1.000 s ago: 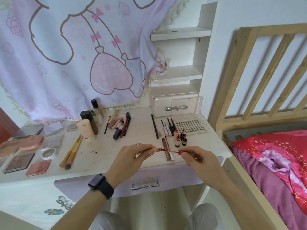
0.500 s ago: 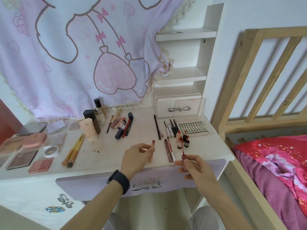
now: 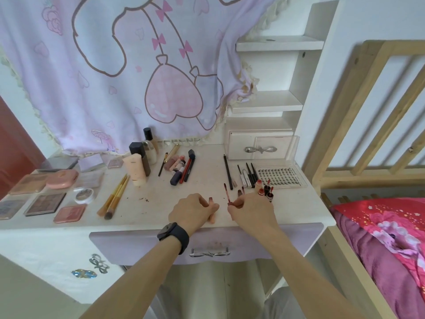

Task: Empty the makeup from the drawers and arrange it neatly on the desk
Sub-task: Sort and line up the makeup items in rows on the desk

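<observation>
White surface (image 3: pixel 202 178), front edge: left hand (image 3: pixel 190 210) grips tube (image 3: pixel 211 200) upright; right hand (image 3: pixel 251 211) pinches wand (image 3: pixel 227 193), probably to recap.

Soft, even daylight fills the scene, bright and a little washed out on the white counter (image 3: pixel 207 187). Shadows are faint and short. Wide-angle distortion bends the bed frame (image 3: pixel 358 116) and shelves (image 3: pixel 279 43); edges look slightly soft.
</observation>
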Action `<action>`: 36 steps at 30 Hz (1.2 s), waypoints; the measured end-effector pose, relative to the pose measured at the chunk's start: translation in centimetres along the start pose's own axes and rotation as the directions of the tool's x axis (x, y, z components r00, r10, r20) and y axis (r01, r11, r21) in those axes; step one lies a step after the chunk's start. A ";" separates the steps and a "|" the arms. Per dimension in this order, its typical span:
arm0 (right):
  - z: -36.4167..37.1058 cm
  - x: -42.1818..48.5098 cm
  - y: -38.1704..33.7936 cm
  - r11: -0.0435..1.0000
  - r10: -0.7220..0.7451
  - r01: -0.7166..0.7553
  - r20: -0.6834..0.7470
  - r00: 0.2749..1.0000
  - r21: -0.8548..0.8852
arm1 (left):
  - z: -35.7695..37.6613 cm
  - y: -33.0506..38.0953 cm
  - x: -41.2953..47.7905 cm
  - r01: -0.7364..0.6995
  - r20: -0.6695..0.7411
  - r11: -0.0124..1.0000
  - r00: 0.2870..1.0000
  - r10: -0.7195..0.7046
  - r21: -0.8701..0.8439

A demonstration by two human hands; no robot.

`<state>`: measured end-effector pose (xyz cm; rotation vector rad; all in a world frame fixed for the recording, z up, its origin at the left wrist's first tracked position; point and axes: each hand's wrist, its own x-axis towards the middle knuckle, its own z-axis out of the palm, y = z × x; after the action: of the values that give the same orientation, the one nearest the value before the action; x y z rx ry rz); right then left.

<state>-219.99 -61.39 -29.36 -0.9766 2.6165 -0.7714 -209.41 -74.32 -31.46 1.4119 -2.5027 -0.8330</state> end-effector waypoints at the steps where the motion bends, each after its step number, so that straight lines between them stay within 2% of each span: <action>1: 0.4 0.3 -0.4 0.999 0.017 -0.017 0.007 1.000 -0.046 | 0.0 -0.2 0.0 0.003 0.008 1.000 1.000 -0.003 -0.011; 4: 1.1 0.8 -1.3 0.983 0.047 -0.042 0.019 0.999 -0.181 | -0.1 -0.3 0.1 0.005 0.063 0.998 0.998 -0.001 -0.065; 7: 1.3 0.8 -1.7 0.970 0.049 -0.043 0.020 0.999 -0.239 | -0.2 -0.5 0.2 -0.001 0.108 0.992 0.994 0.014 -0.123; 11: 1.5 0.7 -1.6 0.968 0.045 -0.037 0.027 0.999 -0.249 | 0.0 -0.4 0.3 -0.021 0.097 0.990 0.995 0.034 -0.137; 14: 1.2 0.4 -1.3 0.982 0.052 -0.047 0.026 0.998 -0.182 | 0.3 0.1 0.4 -0.040 0.093 0.990 0.994 0.053 -0.132; 18: -0.4 -1.1 0.8 0.999 0.031 -0.034 -0.112 0.993 -0.020 | 0.8 0.7 0.4 -0.044 0.102 0.989 0.993 0.059 -0.142; 21: -1.0 -2.4 4.2 0.999 0.021 -0.011 -0.235 0.972 0.041 | 1.1 1.2 0.4 -0.043 0.115 0.987 0.991 0.061 -0.154; 24: 0.7 -2.7 8.4 1.000 -0.007 0.006 -0.346 0.938 -0.004 | 1.4 1.7 0.4 -0.049 0.117 0.987 0.991 0.067 -0.150; 27: 3.0 -3.0 10.9 0.995 -0.101 0.076 -0.455 0.885 -0.072 | 1.5 2.2 0.3 -0.047 0.125 0.988 0.990 0.066 -0.148; 30: 4.0 -3.0 11.4 0.987 -0.159 0.142 -0.472 0.867 -0.072 | 1.7 2.7 0.1 -0.056 0.120 0.988 0.990 0.073 -0.142; 36: 4.9 -2.0 11.0 0.974 -0.224 0.217 -0.428 0.876 -0.065 | 1.8 3.2 0.1 -0.049 0.119 0.987 0.991 0.068 -0.156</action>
<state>-222.45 -54.99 -39.42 -1.2495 2.9125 -1.1436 -212.52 -72.41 -31.34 1.2686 -2.4926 -1.1068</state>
